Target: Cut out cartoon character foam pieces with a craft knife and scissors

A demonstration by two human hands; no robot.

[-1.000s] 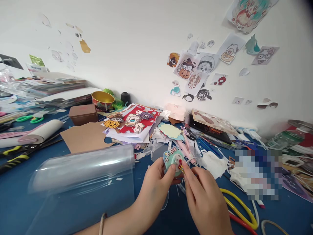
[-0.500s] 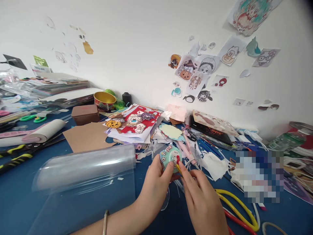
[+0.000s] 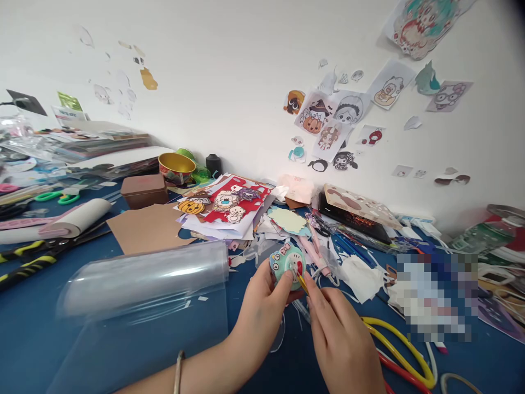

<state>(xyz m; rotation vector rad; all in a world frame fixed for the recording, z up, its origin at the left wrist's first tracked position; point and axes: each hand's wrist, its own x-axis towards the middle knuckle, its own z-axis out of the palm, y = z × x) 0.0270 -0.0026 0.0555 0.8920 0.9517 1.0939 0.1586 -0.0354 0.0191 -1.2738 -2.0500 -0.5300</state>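
Observation:
My left hand (image 3: 262, 303) grips a small mint-green cartoon character piece (image 3: 280, 265) with bulging frog-like eyes, a pink bow, a white face and a red spot. The thumb lies across its front, and the fingers behind it are mostly hidden. In my right hand (image 3: 344, 339) is a thin yellow stick-like tool (image 3: 302, 282), pinched near its end. Its tip is at the white face beside the red spot; I cannot tell what kind of tool it is. Both hands are close together above the blue table (image 3: 273, 375).
A clear plastic film roll (image 3: 147, 279) lies left of my hands. Black-and-yellow scissors (image 3: 30, 268) rest at far left. Paper cut-outs (image 3: 225, 202) are stacked behind. Yellow tubing (image 3: 404, 331) and red tubing (image 3: 402, 372) lie at right. A white wall (image 3: 229, 82) stands behind.
The yellow tool's tip and my right fingers have shifted slightly, and more of the stick and the red spot shows. My left hand keeps its hold on the character piece.

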